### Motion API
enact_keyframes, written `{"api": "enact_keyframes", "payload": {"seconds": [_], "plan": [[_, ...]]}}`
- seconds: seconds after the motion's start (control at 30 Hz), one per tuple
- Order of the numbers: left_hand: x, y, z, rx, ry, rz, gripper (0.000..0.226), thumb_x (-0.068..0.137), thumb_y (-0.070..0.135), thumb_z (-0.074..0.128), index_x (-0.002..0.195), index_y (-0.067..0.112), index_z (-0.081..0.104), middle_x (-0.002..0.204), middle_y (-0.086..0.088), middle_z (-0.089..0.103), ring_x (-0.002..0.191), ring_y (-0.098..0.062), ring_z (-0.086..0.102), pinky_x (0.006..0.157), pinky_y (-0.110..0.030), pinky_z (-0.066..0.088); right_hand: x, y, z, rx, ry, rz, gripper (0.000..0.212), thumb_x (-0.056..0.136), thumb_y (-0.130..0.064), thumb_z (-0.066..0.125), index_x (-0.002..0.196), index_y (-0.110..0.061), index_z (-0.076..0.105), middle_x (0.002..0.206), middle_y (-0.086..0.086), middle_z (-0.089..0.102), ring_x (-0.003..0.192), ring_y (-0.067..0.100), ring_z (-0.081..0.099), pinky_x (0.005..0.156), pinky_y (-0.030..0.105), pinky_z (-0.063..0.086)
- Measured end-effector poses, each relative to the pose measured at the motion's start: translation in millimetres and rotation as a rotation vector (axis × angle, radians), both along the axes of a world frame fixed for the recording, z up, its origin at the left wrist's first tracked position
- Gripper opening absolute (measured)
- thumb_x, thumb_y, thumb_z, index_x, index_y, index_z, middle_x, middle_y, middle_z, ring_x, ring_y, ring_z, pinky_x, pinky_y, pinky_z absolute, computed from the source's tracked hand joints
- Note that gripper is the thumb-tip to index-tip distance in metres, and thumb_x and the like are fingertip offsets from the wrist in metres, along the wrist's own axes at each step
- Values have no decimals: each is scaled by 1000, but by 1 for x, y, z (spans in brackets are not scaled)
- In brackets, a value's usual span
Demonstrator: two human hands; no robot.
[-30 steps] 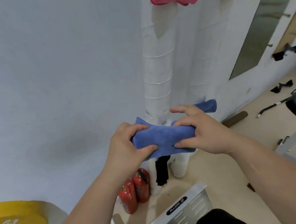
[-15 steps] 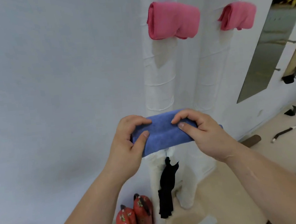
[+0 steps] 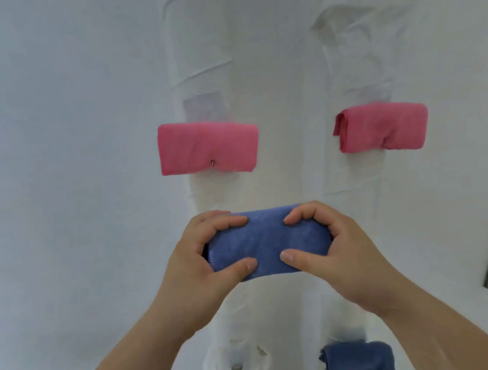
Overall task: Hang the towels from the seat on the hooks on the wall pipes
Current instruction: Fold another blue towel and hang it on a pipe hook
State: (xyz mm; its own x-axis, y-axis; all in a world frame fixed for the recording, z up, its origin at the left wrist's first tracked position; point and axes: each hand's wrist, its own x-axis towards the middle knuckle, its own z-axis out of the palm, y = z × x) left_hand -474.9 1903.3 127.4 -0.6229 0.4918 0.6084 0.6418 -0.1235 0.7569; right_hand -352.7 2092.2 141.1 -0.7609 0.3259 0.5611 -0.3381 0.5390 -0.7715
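Holding the folded blue towel (image 3: 268,242) between both hands, you have it raised in front of the left wall pipe (image 3: 199,54), with the task well under way but not finished. Your left hand (image 3: 203,267) clamps the towel's left end, fingers curled over the top edge and thumb pressed on the lower front; your right hand (image 3: 337,250) mirrors that grip on the right end.

Above your hands, three towels look already hung. A pink towel (image 3: 207,146) sits on the left pipe straight above your left hand, and the tip of a small metal hook (image 3: 212,163) pokes out at its lower edge. A second pink towel (image 3: 381,126) hangs on the right wall pipe (image 3: 350,38), up and to the right of your right hand. Below your right wrist, another blue towel (image 3: 357,359) hangs bunched on the right pipe.

Below your left wrist, low on the left pipe, a hook mount (image 3: 236,366) seems bare, with something small and dark just under it at the frame's bottom edge. Judging by the symmetry of the other three, that is probably the spot left for the towel you hold, though you cannot be sure no other hook is hidden behind the towel and your hands.

So the count stands at three towels up and one in hand. The seat is out of view, so whether more towels wait there cannot be told.
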Motion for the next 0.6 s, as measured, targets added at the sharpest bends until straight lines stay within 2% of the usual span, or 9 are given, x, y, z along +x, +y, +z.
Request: {"api": "enact_keyframes", "payload": {"seconds": [0.1,0.23,0.3,0.4,0.5,0.6], "plan": [[6,17,46,26,89,53,56,67,6,85,111,38,71,125,15,61,117,-4,61,88,-15,51,0,23,45,45,61,49,46,65,-16,88,104,-30,66,111,-13,68,108,10,65,87,29,56],[-3,21,122,87,61,17,61,75,-12,77,114,35,71,121,4,68,104,-15,72,77,-23,59,-15,34,113,78,152,121,48,71,-6,88,105,-31,66,107,-17,69,102,4,67,82,23,57],[-8,20,160,130,83,5,56,80,-12,73,114,33,72,115,3,73,98,-18,74,75,-27,61,-26,36,149,90,214,147,44,74,-6,85,104,-32,66,108,-16,69,101,5,67,82,24,57],[-21,21,207,155,204,48,50,85,-5,72,111,37,73,117,7,72,100,-15,73,85,-29,60,-45,34,199,124,320,160,37,79,-5,81,102,-31,68,109,-12,70,101,7,67,85,24,56],[-38,19,253,199,318,110,46,87,-2,70,111,37,73,123,3,67,102,-16,70,88,-28,58,-68,29,249,151,415,161,32,82,-2,78,105,-23,69,112,-5,69,104,14,67,90,35,59],[-49,12,300,245,400,130,44,87,-3,69,109,35,73,119,2,68,100,-15,69,85,-23,57,-88,22,296,190,502,169,33,81,-3,78,107,-20,69,115,-1,69,108,20,67,92,44,59]]}}
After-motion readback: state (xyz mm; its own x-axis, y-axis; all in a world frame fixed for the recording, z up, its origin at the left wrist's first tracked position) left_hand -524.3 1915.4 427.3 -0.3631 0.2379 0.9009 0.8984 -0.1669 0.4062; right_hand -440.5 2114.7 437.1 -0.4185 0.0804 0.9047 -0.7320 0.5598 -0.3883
